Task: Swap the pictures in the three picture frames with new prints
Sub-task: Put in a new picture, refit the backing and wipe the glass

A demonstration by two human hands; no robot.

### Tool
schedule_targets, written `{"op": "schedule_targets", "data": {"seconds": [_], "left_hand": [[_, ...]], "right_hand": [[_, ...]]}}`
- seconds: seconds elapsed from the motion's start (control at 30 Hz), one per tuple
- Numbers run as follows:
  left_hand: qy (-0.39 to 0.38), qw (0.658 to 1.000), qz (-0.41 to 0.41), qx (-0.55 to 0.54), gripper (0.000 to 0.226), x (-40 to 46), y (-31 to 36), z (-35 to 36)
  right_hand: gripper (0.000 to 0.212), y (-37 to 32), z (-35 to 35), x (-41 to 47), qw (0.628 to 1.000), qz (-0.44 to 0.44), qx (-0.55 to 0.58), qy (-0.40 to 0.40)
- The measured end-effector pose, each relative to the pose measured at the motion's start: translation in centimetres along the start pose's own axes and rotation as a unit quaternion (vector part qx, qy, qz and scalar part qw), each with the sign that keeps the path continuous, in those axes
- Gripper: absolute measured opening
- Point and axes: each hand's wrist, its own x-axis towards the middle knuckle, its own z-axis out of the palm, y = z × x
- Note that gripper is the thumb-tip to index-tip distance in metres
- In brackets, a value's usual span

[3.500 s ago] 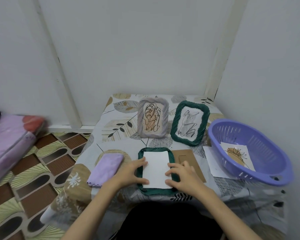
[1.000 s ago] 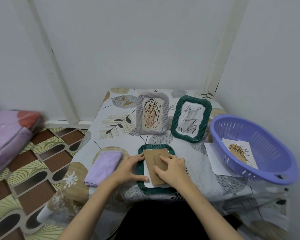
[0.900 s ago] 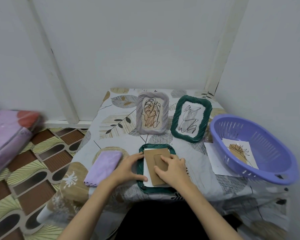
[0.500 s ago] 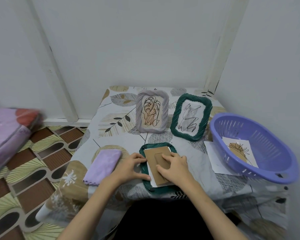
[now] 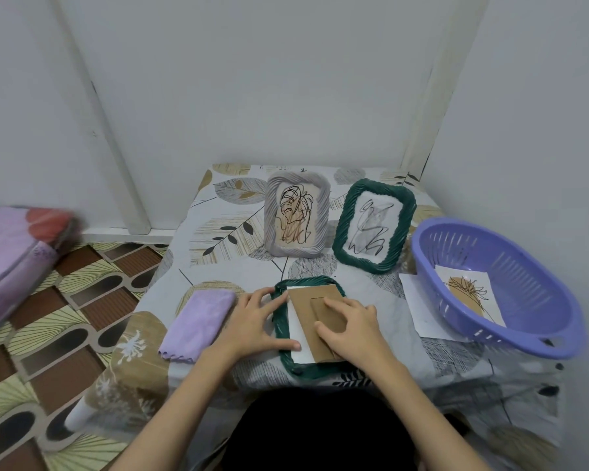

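Observation:
A dark green frame lies face down at the table's front edge. Inside it is a white print, with the brown cardboard backing lying slightly askew on top. My left hand rests on the frame's left rim, thumb on the print's lower corner. My right hand presses down on the backing and its stand flap. At the back stand a grey frame with a leaf drawing and a second green frame with a black scribble print.
A purple basket at the right holds a print and sits partly on a white sheet. A folded lilac cloth lies left of my left hand. Walls close in behind and on the right; patterned floor lies to the left.
The brown backing, earlier beside the frame on the table, now lies on the white print. Over the last second my right hand has shifted it slightly; my left hand stays on the rim.

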Motion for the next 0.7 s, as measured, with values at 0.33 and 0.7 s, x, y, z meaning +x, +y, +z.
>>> {"op": "schedule_targets", "data": {"seconds": [0.33,0.7], "left_hand": [[-0.006,0.999,-0.019,0.049,0.121,0.1,0.6,0.0],[-0.014,0.996,0.03,0.087,0.114,0.3,1.6,0.8]], "right_hand": [[0.046,2.0,-1.4,0.2,0.998,-0.01,0.064,0.028],[0.049,5.8,-2.6,1.1,0.993,0.056,0.045,0.097]]}}
